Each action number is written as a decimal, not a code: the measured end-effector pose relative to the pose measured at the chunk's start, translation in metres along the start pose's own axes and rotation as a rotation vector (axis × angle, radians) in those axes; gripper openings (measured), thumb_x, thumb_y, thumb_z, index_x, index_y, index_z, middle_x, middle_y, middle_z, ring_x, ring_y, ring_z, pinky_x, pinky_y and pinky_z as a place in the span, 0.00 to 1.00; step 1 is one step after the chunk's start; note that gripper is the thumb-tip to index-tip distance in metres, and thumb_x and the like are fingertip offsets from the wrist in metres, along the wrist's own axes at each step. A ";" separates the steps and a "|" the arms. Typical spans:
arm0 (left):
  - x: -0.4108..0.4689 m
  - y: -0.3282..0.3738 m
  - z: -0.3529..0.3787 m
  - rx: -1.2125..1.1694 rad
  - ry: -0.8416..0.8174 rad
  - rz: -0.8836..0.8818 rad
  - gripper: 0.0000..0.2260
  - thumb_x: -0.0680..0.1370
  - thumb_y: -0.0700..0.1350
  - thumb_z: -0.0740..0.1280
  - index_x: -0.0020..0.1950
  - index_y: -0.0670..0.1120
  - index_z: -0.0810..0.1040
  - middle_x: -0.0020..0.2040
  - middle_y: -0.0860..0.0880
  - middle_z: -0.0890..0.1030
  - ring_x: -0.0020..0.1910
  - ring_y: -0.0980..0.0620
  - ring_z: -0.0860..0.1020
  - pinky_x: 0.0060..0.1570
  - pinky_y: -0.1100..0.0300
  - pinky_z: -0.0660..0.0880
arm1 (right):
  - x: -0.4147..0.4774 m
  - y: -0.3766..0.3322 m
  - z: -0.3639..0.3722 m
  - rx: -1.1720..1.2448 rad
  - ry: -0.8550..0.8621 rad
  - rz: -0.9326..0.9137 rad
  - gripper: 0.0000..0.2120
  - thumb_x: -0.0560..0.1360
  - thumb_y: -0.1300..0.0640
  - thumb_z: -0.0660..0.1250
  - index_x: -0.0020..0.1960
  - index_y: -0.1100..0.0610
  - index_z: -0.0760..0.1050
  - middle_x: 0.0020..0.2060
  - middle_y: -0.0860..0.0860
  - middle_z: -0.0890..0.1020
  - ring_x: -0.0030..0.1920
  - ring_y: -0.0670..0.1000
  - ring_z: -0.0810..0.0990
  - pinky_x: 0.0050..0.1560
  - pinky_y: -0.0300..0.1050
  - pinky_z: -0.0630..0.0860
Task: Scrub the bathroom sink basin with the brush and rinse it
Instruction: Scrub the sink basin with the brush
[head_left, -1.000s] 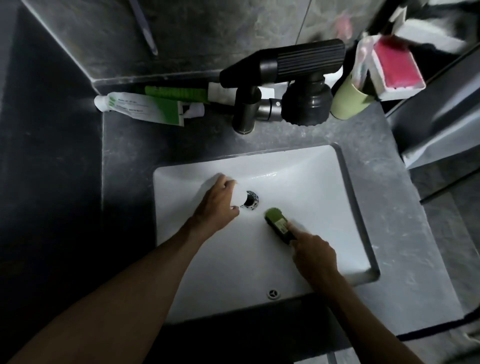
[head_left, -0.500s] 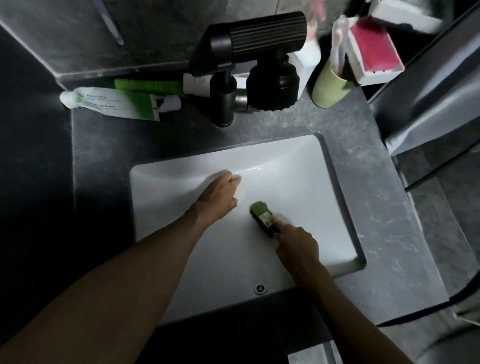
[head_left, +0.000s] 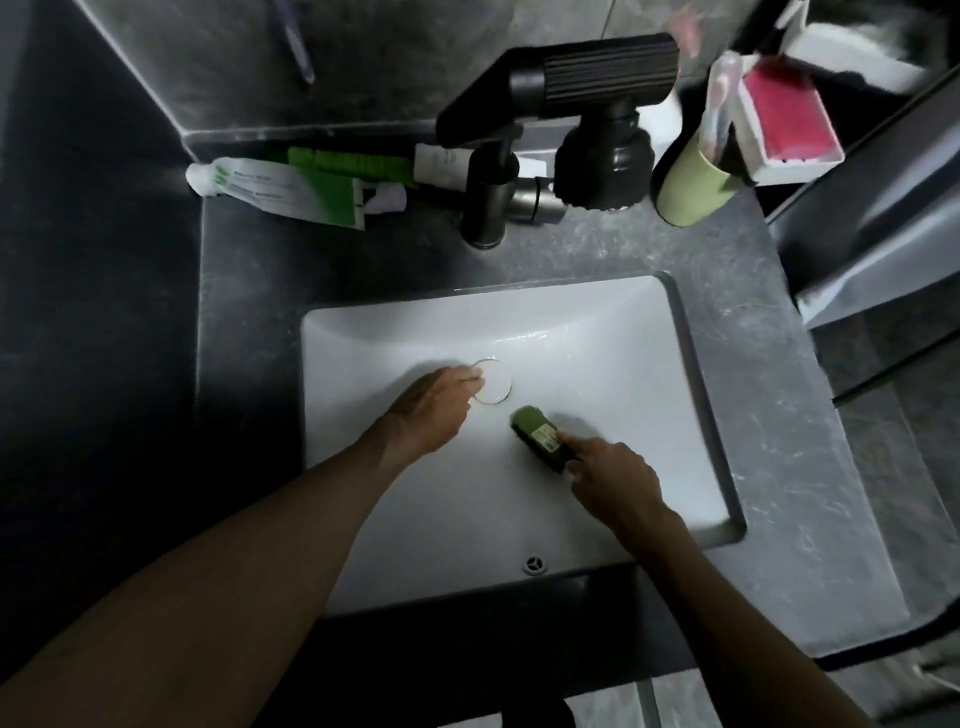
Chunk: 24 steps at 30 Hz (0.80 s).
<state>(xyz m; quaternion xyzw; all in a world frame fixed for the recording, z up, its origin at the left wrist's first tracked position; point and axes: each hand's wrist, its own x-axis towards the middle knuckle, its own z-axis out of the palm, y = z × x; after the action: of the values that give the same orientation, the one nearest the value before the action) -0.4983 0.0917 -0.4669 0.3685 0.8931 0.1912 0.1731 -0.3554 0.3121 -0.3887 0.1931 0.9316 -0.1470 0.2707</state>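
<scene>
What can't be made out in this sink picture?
All in the head view:
- Bristles of the green brush: they face down, hidden under its back.
- How the right hand wraps the handle: hidden by the hand's own back.
- Whether the left hand presses or pinches the drain stopper: washed out by glare.
- Pink box: blurred.
- Print on the toothpaste tube: too small.

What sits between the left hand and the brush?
Head view: only bare basin floor between left hand and brush; the drain cover lies just behind that gap.

White rectangular ceramic basin (head_left: 597, 364); olive-green plastic brush (head_left: 537, 436), pale label; mottled grey stone counter (head_left: 779, 415); ribbed black faucet (head_left: 597, 73); pale-green cup (head_left: 691, 192).
</scene>
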 end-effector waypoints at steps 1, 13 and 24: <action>-0.002 0.002 -0.004 -0.037 -0.004 -0.006 0.19 0.81 0.37 0.64 0.72 0.39 0.75 0.74 0.42 0.74 0.74 0.43 0.71 0.78 0.53 0.61 | 0.000 0.000 0.002 -0.002 -0.005 -0.010 0.24 0.78 0.50 0.61 0.73 0.36 0.65 0.54 0.53 0.82 0.50 0.55 0.81 0.45 0.45 0.74; -0.099 0.038 -0.044 -0.107 0.080 -0.143 0.10 0.80 0.43 0.68 0.61 0.44 0.83 0.60 0.46 0.82 0.63 0.45 0.77 0.66 0.52 0.72 | -0.008 -0.017 -0.024 -0.024 -0.419 -0.289 0.18 0.77 0.47 0.65 0.64 0.31 0.74 0.49 0.46 0.82 0.49 0.51 0.82 0.53 0.44 0.79; -0.156 0.122 -0.009 -0.116 0.183 -0.564 0.11 0.80 0.43 0.61 0.59 0.46 0.79 0.56 0.45 0.78 0.56 0.44 0.76 0.49 0.50 0.76 | -0.033 -0.021 -0.051 0.051 -0.575 -0.224 0.16 0.77 0.52 0.66 0.60 0.35 0.79 0.27 0.49 0.75 0.25 0.47 0.70 0.26 0.37 0.67</action>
<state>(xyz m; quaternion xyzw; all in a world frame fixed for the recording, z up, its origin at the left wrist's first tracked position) -0.3258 0.0570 -0.3753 0.0766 0.9597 0.2188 0.1590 -0.3621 0.3032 -0.3259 0.0467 0.8283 -0.2480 0.5003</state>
